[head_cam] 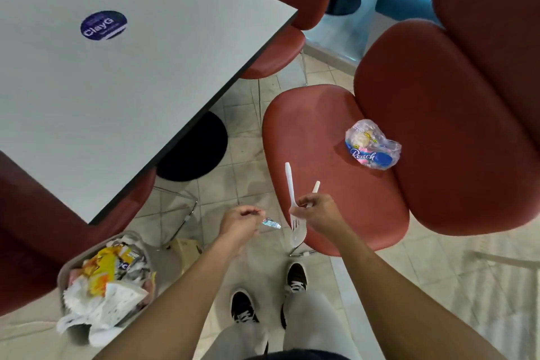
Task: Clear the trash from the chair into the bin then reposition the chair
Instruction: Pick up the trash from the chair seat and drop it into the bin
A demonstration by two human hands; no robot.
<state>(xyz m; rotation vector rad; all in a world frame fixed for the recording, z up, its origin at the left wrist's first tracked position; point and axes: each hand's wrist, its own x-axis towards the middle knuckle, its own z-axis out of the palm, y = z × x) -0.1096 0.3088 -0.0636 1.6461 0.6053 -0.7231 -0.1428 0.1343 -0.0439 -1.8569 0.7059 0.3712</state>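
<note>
While the right hand (309, 207) grips a plastic fork (293, 207) and the left hand (241, 219) pinches a foil scrap (271, 223), the bin (108, 280) lies lower left, nearer the left hand, and a wrapper (372, 145) remains on the chair (321, 161).

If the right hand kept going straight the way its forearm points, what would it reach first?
The right hand, gripping a white plastic fork, points up the red chair seat. Bare seat lies ahead; the plastic wrapper sits off to the right, probably missed, though depth is unclear.
</note>
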